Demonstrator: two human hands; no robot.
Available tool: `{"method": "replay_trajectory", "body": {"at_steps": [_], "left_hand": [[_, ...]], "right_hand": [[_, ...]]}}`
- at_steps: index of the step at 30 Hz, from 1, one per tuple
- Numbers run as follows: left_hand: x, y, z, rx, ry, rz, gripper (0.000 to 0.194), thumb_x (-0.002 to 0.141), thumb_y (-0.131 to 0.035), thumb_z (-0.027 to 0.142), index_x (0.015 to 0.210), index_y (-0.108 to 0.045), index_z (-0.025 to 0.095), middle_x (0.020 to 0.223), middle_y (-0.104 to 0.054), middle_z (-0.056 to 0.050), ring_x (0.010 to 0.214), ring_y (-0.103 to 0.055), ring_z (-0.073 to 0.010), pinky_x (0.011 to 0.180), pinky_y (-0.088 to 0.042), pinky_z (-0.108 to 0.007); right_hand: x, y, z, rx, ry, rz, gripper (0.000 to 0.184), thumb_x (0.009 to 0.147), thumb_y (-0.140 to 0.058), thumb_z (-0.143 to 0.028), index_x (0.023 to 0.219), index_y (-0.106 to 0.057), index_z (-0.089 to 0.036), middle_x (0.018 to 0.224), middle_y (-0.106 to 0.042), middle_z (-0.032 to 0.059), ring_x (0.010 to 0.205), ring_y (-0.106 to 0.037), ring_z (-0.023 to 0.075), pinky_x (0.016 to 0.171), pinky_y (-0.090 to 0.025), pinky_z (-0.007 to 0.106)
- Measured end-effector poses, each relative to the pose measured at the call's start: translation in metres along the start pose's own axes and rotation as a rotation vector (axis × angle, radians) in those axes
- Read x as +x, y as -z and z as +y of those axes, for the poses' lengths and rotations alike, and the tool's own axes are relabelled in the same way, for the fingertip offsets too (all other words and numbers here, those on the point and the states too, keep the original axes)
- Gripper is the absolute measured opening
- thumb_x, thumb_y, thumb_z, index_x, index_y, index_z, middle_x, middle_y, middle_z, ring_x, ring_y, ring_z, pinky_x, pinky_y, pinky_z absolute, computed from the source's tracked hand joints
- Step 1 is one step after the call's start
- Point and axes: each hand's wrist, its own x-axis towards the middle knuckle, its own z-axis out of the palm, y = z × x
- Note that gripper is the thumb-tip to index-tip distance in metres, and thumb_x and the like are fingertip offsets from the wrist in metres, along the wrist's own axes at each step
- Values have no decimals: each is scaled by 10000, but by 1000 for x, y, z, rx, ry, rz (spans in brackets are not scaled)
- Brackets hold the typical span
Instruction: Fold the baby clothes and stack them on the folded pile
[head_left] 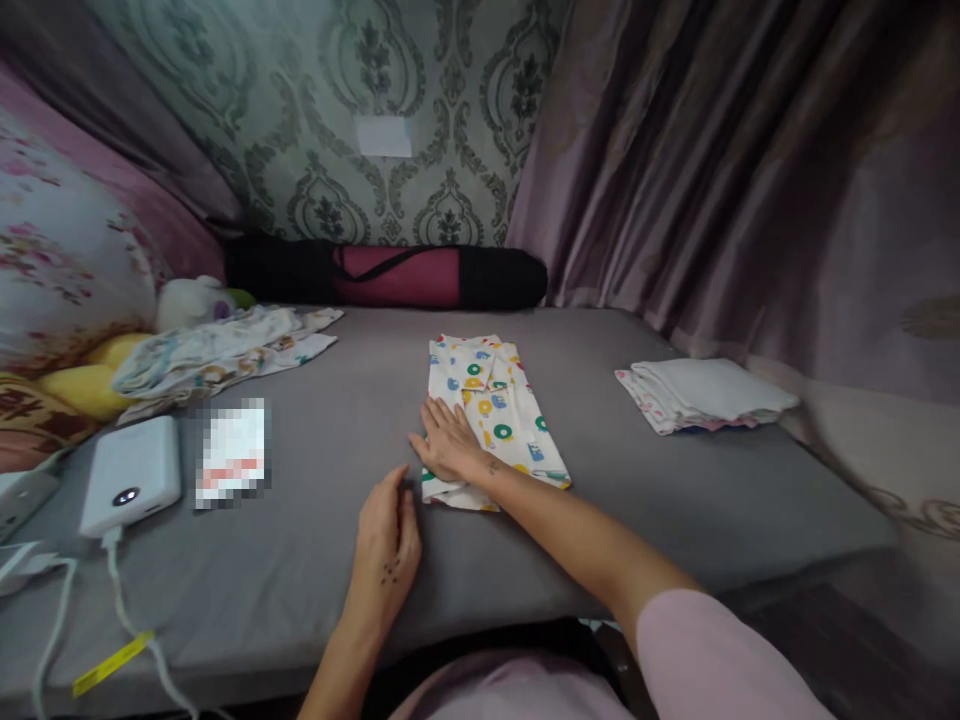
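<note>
A folded white child's garment [517, 415] printed with colourful letters and rings lies lengthwise on the grey sheet in front of me. My right hand [448, 442] rests flat on its left part, palm down and fingers spread. Beside the cloth's lower left corner, my left hand [388, 530] stands on its edge on the sheet. Its fingers are loosely bent, the thumb is apart from them, and nothing shows in it. Under my right palm the cloth is hidden.
A stack of folded white cloths [705, 390] lies on the right. Unfolded printed clothing [225, 350] is at left, near plush toys. A white power bank [135, 475] with a cable and a blurred packet [232, 453] lie nearer. A black and red roll bag [397, 275] lines the wall.
</note>
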Motion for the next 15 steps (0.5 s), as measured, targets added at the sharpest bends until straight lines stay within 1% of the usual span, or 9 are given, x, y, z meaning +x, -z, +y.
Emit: {"method": "replay_trajectory", "body": {"at_steps": [3, 5, 7, 10, 13, 15], "left_hand": [[0, 0, -1, -3, 34, -10, 338, 936, -394, 263, 1218, -535, 144, 1200, -620, -147, 1117, -596, -248, 982, -477, -443], [0, 1, 1, -11, 67, -23, 350, 944, -370, 270, 1226, -526, 134, 1220, -609, -154, 1131, -589, -251, 989, -470, -453], [1, 3, 3, -26, 95, -34, 359, 953, -356, 285, 1233, -517, 128, 1227, -606, -155, 1139, -583, -248, 993, -467, -455], [2, 4, 6, -43, 129, -16, 357, 956, -362, 312, 1223, -522, 139, 1217, -610, -147, 1136, -582, -241, 996, -465, -451], [3, 3, 7, -49, 136, 16, 345, 949, -378, 329, 1205, -536, 161, 1207, -613, -130, 1128, -584, -237, 993, -469, -443], [3, 1, 7, -49, 131, 21, 343, 945, -383, 331, 1203, -538, 166, 1202, -613, -126, 1123, -586, -237, 989, -471, -441]], "right_hand": [[-9, 11, -4, 33, 10, -15, 632, 973, -250, -445, 1468, -290, -54, 1566, -185, 145, 1451, -107, 236, 1169, -60, 460], [-22, 15, -10, 41, 30, 20, 652, 972, -244, -457, 1470, -275, -36, 1567, -162, 161, 1454, -84, 252, 1168, -48, 479], [-38, 14, -18, 37, 44, 61, 678, 970, -235, -475, 1469, -269, -18, 1565, -156, 174, 1454, -69, 262, 1171, -39, 476], [-56, 4, -27, 39, 28, 39, 677, 969, -220, -478, 1460, -296, -18, 1553, -201, 177, 1447, -124, 269, 1172, -88, 460], [-61, -2, -31, 47, 13, 38, 664, 968, -242, -475, 1451, -324, -27, 1544, -235, 179, 1438, -163, 276, 1169, -114, 461], [-62, 1, -31, 82, 43, 29, 651, 974, -246, -461, 1449, -325, -24, 1540, -245, 180, 1441, -156, 268, 1172, -109, 457]]}}
